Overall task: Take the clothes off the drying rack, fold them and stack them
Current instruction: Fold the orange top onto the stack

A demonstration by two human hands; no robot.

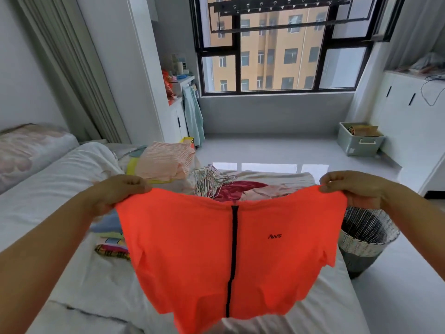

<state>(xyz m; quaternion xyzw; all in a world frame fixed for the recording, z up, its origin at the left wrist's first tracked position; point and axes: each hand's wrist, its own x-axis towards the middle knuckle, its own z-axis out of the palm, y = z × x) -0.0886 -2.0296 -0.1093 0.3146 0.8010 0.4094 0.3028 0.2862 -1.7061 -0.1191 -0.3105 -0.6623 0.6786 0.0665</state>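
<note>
A bright orange shirt (192,249) with a black stripe down its middle and a small dark logo hangs spread out above the bed (101,280). My left hand (118,191) pinches its top left corner and my right hand (349,186) grips its top right corner. Folded clothes (109,239) lie stacked on the bed just left of the shirt. A striped pink folded pile (163,162) sits farther back. Unfolded red and pale clothes (243,189) lie behind the shirt beside a heap of hangers (209,179). The black drying rack (277,6) hangs bare at the ceiling by the window.
A woven laundry basket (366,235) stands on the floor right of the bed. A grey storage bin (360,142) sits by the white cabinets on the right. A pillow (29,145) lies at the far left. The tiled floor stretches to the window.
</note>
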